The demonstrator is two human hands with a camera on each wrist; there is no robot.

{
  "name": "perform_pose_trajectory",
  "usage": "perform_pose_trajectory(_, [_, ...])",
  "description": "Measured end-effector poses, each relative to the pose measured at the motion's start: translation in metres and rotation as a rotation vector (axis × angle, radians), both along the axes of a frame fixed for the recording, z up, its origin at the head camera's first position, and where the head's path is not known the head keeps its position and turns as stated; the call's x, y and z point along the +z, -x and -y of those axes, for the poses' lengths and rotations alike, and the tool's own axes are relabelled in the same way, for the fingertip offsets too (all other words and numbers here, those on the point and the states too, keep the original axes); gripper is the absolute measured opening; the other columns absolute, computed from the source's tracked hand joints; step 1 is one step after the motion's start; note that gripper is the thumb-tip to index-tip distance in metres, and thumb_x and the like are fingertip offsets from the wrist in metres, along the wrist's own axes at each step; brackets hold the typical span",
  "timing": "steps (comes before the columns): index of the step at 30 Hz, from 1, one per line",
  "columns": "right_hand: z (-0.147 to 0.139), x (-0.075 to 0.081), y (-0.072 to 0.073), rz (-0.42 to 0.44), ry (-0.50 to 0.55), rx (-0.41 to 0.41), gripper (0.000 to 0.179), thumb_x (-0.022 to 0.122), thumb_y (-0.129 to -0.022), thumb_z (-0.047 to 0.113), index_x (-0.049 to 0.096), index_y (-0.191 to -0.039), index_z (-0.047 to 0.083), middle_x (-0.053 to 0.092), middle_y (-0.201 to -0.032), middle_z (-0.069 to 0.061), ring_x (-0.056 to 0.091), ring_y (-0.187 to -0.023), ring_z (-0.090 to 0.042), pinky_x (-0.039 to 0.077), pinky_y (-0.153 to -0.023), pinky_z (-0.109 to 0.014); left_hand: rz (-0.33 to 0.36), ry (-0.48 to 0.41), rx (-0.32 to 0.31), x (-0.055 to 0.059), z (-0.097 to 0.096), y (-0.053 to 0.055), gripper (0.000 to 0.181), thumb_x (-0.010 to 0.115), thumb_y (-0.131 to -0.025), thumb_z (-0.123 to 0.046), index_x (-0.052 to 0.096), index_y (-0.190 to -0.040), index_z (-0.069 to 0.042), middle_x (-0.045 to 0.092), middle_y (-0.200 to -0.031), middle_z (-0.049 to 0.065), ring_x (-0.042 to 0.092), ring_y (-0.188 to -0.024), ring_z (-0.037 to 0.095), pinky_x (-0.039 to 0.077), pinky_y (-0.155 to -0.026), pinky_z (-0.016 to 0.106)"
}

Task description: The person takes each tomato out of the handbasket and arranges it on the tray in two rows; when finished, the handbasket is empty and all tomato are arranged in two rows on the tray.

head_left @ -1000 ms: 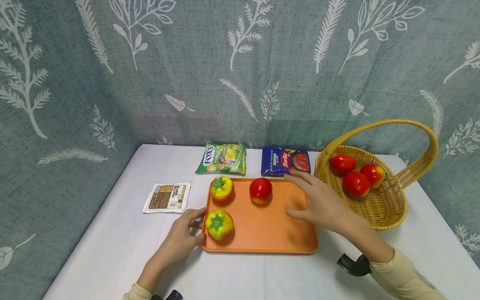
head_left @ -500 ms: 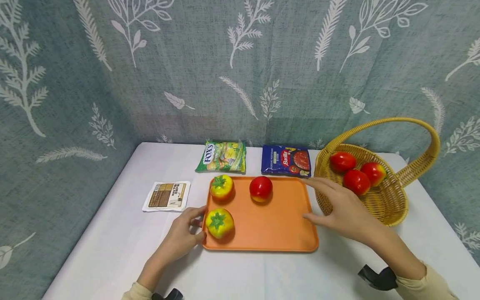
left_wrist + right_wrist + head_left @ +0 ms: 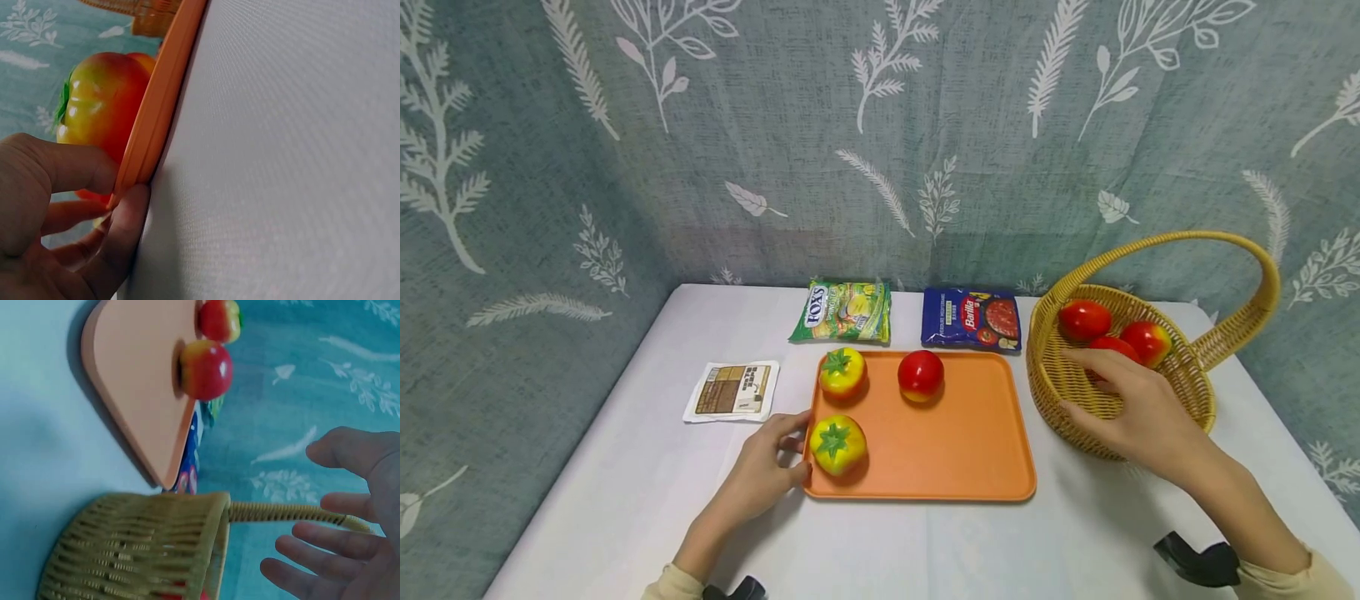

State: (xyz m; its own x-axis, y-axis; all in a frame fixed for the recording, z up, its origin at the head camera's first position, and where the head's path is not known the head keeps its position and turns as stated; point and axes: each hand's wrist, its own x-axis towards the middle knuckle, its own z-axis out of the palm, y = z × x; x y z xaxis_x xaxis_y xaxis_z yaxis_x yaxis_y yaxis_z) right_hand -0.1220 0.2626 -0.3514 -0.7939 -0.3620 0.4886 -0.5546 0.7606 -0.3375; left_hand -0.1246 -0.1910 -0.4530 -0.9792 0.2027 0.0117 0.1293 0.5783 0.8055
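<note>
My left hand point(image 3: 767, 462) grips the left edge of an orange tray point(image 3: 947, 450); in the left wrist view its thumb and a finger meet at the tray's rim. Two yellow-red toy tomatoes with green leafy tops, a far one point(image 3: 842, 373) and a near one point(image 3: 838, 445), sit along the tray's left side. A red, apple-like fruit point(image 3: 921, 375) lies near the middle of its far edge. My right hand point(image 3: 1150, 408) hovers over the front of a wicker basket point(image 3: 1052, 400), fingers spread and holding nothing. Inside are red fruits, including a red tomato point(image 3: 1084, 320) and a red-yellow fruit point(image 3: 1147, 342); my hand partly hides another.
Behind the tray lie a green Fox's candy bag point(image 3: 846, 312) and a blue Barilla packet point(image 3: 972, 319). A small white-and-brown packet point(image 3: 733, 390) lies to the left. The basket's tall handle point(image 3: 1187, 237) arches up, with a patterned cloth point(image 3: 820, 142) behind the table.
My right hand has moved right, from above the tray's right side to over the basket. The left hand stays at the tray's edge, and the fruits on the tray keep their places.
</note>
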Motion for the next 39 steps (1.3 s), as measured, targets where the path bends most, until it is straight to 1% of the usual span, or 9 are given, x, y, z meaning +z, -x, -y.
perform_pose_trajectory(2, [-0.005, -0.001, 0.002, -0.009, -0.011, -0.011, 0.065, 0.086, -0.069, 0.007, 0.063, -0.130, 0.004, 0.066, -0.123, -0.009, 0.064, -0.104, -0.026, 0.035, -0.089, -0.002, -0.009, -0.004, -0.003, 0.000, 0.000, 0.000, 0.070, 0.071, -0.071, 0.008, 0.055, -0.139, 0.001, 0.060, -0.125, 0.010, 0.064, -0.100, 0.020, 0.049, -0.094, 0.045])
perform_pose_trajectory(3, [-0.007, -0.002, 0.003, -0.011, -0.019, -0.022, 0.065, 0.087, -0.069, 0.007, 0.063, -0.129, 0.003, 0.066, -0.122, -0.010, 0.064, -0.104, -0.028, 0.041, -0.089, -0.007, -0.013, -0.006, -0.004, 0.000, 0.000, 0.000, 0.070, 0.071, -0.071, 0.008, 0.055, -0.139, 0.001, 0.060, -0.125, 0.010, 0.064, -0.100, 0.020, 0.050, -0.094, 0.046])
perform_pose_trajectory(6, [-0.015, -0.005, 0.006, -0.001, -0.053, -0.068, 0.065, 0.086, -0.069, 0.009, 0.063, -0.129, 0.003, 0.066, -0.122, -0.014, 0.064, -0.106, -0.034, 0.054, -0.087, -0.032, -0.016, -0.009, -0.004, 0.000, 0.001, 0.000, 0.070, 0.071, -0.071, 0.008, 0.055, -0.139, 0.001, 0.060, -0.125, 0.010, 0.064, -0.099, 0.020, 0.049, -0.094, 0.046])
perform_pose_trajectory(9, [-0.023, -0.010, 0.010, 0.014, -0.070, -0.100, 0.063, 0.085, -0.070, 0.009, 0.062, -0.128, 0.000, 0.065, -0.121, -0.020, 0.062, -0.108, -0.041, 0.052, -0.081, -0.059, -0.004, -0.006, 0.000, -0.001, 0.001, 0.000, 0.071, 0.070, -0.070, 0.008, 0.055, -0.139, 0.000, 0.060, -0.125, 0.009, 0.064, -0.099, 0.019, 0.049, -0.095, 0.045])
perform_pose_trajectory(10, [-0.026, -0.011, 0.012, 0.019, -0.074, -0.110, 0.063, 0.085, -0.070, 0.009, 0.062, -0.127, -0.001, 0.065, -0.121, -0.021, 0.061, -0.108, -0.043, 0.052, -0.081, -0.061, 0.000, -0.005, 0.002, -0.001, 0.000, 0.000, 0.071, 0.070, -0.070, 0.008, 0.055, -0.140, 0.000, 0.060, -0.125, 0.009, 0.064, -0.099, 0.018, 0.049, -0.095, 0.045])
perform_pose_trajectory(18, [-0.045, -0.019, 0.021, 0.100, -0.164, -0.216, 0.065, 0.085, -0.072, 0.012, 0.058, -0.129, -0.004, 0.059, -0.123, -0.029, 0.058, -0.104, -0.051, 0.047, -0.079, -0.068, 0.005, 0.002, 0.006, -0.002, -0.001, 0.000, 0.072, 0.071, -0.070, 0.008, 0.055, -0.140, 0.000, 0.060, -0.124, 0.009, 0.064, -0.098, 0.018, 0.049, -0.095, 0.046])
perform_pose_trajectory(25, [-0.053, -0.024, 0.036, 0.138, -0.224, -0.232, 0.066, 0.085, -0.073, 0.013, 0.057, -0.130, -0.005, 0.056, -0.122, -0.033, 0.057, -0.104, -0.052, 0.047, -0.079, -0.069, 0.003, -0.005, 0.013, -0.003, -0.001, 0.000, 0.072, 0.071, -0.069, 0.008, 0.055, -0.139, 0.000, 0.060, -0.124, 0.009, 0.064, -0.097, 0.017, 0.049, -0.095, 0.045])
perform_pose_trajectory(33, [-0.056, -0.029, 0.050, 0.277, -0.317, -0.262, 0.073, 0.085, -0.075, 0.018, 0.053, -0.134, -0.009, 0.048, -0.130, -0.039, 0.050, -0.112, -0.058, 0.046, -0.082, -0.070, -0.009, -0.017, 0.010, -0.002, -0.002, -0.001, 0.072, 0.071, -0.069, 0.009, 0.055, -0.139, 0.001, 0.060, -0.124, 0.010, 0.065, -0.097, 0.017, 0.050, -0.094, 0.045])
perform_pose_trajectory(39, [-0.058, -0.033, 0.058, 0.319, -0.355, -0.259, 0.077, 0.086, -0.075, 0.020, 0.050, -0.136, -0.010, 0.048, -0.129, -0.039, 0.050, -0.112, -0.057, 0.045, -0.084, -0.070, 0.006, -0.007, 0.024, -0.002, -0.002, -0.001, 0.073, 0.071, -0.069, 0.008, 0.056, -0.139, -0.001, 0.060, -0.124, 0.008, 0.064, -0.097, 0.016, 0.049, -0.096, 0.045])
